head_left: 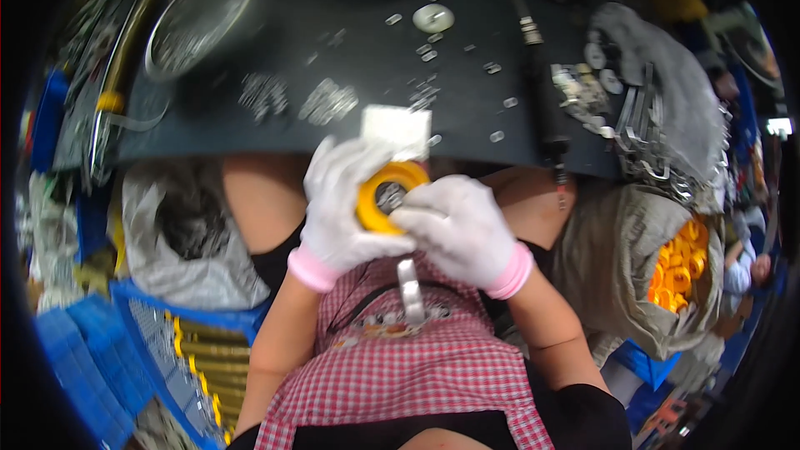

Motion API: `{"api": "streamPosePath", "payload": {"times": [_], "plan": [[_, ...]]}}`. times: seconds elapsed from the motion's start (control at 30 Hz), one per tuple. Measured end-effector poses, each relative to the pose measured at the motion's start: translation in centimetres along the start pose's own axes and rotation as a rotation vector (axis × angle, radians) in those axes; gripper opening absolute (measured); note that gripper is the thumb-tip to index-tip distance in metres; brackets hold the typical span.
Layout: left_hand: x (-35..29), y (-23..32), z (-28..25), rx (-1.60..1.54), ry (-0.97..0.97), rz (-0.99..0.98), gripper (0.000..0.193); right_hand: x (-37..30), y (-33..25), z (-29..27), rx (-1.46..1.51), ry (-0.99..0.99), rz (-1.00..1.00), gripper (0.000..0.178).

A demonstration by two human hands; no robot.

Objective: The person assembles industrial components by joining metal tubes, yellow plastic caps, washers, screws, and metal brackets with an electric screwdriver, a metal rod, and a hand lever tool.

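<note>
"What could go wrong with that yellow ring [367,205]?"

"I think it might slip. It's up in the air between the hands, and a white glove could slide on it. If it tips, the little shiny bits [389,194] in its hole might fall out."

"How are the hands?"

"Close together, with the ring between. The left hand [332,210] is wrapped around its left side, fingers on the far edge, thumb on the near one. The right hand [462,229] is curled, its fingers touching the right side. I can't tell if they pinch something tiny too."

"And that shiny strip [410,292] just below them?"

"It's in front of the checked apron [417,371]. I can't tell if it's joined to the ring."

"What's past the hands?"

"A white pad [396,129] on the desk [267,137]. Farther off, to their left, are two piles of small bits [327,102]. A bump might mix those up. To their right is a black tool [546,100], its tip reaching past the desk's near edge. A swinging right arm might knock it."

"And out at the sides?"

"A pale bag [183,277] of dark stuff on the left, and a sack [600,237] of yellow pieces [685,262] on the right."
</note>
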State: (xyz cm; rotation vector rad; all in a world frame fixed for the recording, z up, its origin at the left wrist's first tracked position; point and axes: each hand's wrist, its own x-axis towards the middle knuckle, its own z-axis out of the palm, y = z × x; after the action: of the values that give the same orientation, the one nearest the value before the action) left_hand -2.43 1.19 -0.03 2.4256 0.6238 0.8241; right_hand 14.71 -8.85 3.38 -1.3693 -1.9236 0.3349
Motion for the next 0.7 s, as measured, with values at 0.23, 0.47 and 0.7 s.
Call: {"api": "streamPosePath", "payload": {"times": [0.23,0.47,0.7], "plan": [[-1.3,0.6,1.9,-0.161,0.023,-0.105,0.082,-1.6,5.7,-9.1,-0.120,0.626,0.309,0.018],[-1.5,0.4,3.2,-0.311,0.126,-0.096,0.082,-1.9,21.7,-21.1,-0.736,0.253,1.110,0.033],[-1.3,0.4,2.9,-0.296,0.056,-0.069,0.088,-1.5,26.2,-21.3,-0.735,0.195,1.200,0.033]]}}
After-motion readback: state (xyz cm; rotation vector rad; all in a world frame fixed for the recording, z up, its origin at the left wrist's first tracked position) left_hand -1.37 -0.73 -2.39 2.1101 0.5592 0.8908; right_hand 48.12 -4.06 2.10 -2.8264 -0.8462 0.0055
